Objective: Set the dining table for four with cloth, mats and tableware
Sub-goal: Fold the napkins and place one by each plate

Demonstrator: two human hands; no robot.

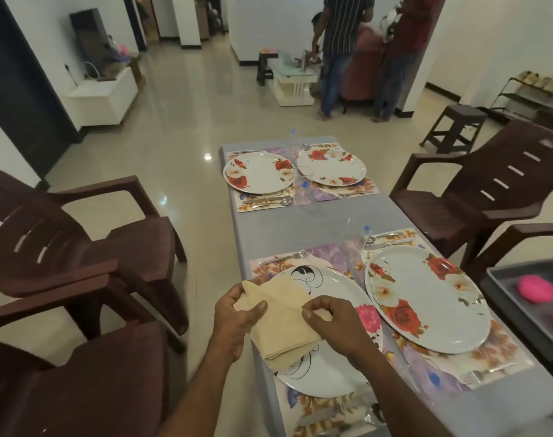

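Cloth, four mats, four plates, cutlery already lying on desk point(268, 228). My left hand point(234, 323) and right hand point(328, 323) pinching folded napkins point(281, 323) over near-left plate point(328, 367). Napkins left to place.

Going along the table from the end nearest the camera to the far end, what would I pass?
Folded napkin held in both hands → black-swirl plate beneath it → fork → bare grey tablecloth → spoon → two far rose plates.
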